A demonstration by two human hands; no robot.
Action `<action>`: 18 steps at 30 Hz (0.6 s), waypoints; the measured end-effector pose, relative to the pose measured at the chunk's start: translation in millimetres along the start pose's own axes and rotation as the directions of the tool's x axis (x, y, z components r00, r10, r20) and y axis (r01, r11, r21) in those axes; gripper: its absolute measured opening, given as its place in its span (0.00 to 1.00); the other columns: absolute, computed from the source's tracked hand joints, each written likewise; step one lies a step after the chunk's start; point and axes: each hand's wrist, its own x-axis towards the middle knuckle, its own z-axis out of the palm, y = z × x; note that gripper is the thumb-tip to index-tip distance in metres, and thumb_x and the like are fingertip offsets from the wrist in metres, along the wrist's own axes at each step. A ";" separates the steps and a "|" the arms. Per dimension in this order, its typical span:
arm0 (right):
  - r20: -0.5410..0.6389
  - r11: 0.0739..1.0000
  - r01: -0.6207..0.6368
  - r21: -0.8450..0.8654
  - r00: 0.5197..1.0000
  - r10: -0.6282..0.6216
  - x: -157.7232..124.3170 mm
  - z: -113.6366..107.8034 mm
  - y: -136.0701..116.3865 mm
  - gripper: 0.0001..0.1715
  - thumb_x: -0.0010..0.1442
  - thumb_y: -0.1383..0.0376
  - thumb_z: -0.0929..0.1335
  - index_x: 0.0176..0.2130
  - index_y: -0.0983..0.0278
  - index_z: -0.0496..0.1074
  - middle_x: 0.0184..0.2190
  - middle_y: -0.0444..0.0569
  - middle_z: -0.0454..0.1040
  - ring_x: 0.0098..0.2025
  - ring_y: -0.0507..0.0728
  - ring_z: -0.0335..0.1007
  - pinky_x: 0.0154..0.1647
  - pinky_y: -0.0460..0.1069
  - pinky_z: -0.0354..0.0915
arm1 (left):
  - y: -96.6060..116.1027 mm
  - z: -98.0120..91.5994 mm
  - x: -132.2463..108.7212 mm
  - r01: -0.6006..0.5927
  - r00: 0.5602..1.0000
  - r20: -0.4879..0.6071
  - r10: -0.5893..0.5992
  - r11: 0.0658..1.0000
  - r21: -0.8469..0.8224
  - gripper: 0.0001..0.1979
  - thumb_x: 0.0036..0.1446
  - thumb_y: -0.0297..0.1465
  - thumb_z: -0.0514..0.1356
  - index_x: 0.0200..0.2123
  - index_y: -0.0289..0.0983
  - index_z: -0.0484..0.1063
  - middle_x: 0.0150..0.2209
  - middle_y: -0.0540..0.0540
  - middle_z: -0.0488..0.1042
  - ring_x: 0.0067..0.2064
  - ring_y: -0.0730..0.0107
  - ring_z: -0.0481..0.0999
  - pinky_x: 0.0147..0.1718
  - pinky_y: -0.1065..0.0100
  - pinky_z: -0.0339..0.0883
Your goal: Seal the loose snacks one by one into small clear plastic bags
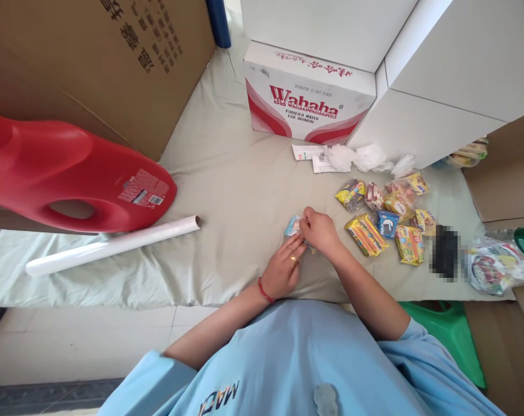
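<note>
A small light-blue and white plastic packet [293,226] lies on the pale green cloth in front of me, partly covered by both hands. My left hand [283,270], with a ring and a red cord at the wrist, rests its outstretched fingers flat against the packet's near side. From the right, my right hand [320,230] is closed in a pinch on the packet's upper part. To the right are several snack packs, among them a yellow striped pack [366,234], a blue pack [387,224] and a yellow-purple pack [350,194].
A red jug [92,167] and a white roll [114,245] lie at left beside a big cardboard box [92,63]. At the back stands a Wahaha water carton [305,101]; crumpled clear bags [370,156] lie before it. A green stool [452,335] stands below the edge at right.
</note>
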 end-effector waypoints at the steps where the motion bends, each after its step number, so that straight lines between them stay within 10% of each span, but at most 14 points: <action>1: 0.000 0.999 0.018 -0.042 1.000 -0.018 -2.0 0.0 -0.6 0.13 0.71 0.64 0.60 0.46 0.64 0.72 0.37 0.52 0.80 0.38 0.58 0.74 0.35 0.48 0.55 | -2.3 -5.7 -1.1 0.066 0.995 -0.075 -0.067 0.998 -0.011 0.24 0.67 0.24 0.49 0.63 0.37 0.66 0.63 0.36 0.72 0.70 0.58 0.64 0.66 0.47 0.65; 5: 0.021 0.988 0.121 -0.093 0.993 -0.120 -9.4 2.8 -1.6 0.13 0.73 0.64 0.58 0.47 0.64 0.69 0.41 0.54 0.80 0.40 0.59 0.74 0.36 0.49 0.55 | -10.0 -16.5 13.3 0.461 0.872 -0.252 -0.420 0.878 0.129 0.16 0.69 0.34 0.53 0.55 0.37 0.73 0.52 0.36 0.74 0.57 0.51 0.71 0.59 0.46 0.67; 11: -0.073 0.989 0.136 0.051 0.989 -0.132 -21.1 11.8 5.2 0.13 0.73 0.65 0.57 0.44 0.64 0.68 0.40 0.56 0.79 0.41 0.60 0.75 0.38 0.49 0.59 | -9.9 -8.0 45.0 0.557 0.830 -0.129 -0.543 0.819 0.140 0.12 0.62 0.35 0.62 0.47 0.36 0.74 0.47 0.37 0.73 0.51 0.48 0.71 0.53 0.46 0.68; 18: -0.197 0.731 0.123 0.671 0.980 0.016 -60.5 22.1 18.4 0.20 0.70 0.60 0.62 0.58 0.61 0.67 0.35 0.48 0.80 0.34 0.57 0.78 0.40 0.50 0.71 | 25.1 -7.0 39.2 0.217 0.905 -0.337 -0.260 0.963 -0.160 0.08 0.64 0.24 0.56 0.45 0.40 0.68 0.44 0.43 0.74 0.49 0.63 0.76 0.48 0.59 0.73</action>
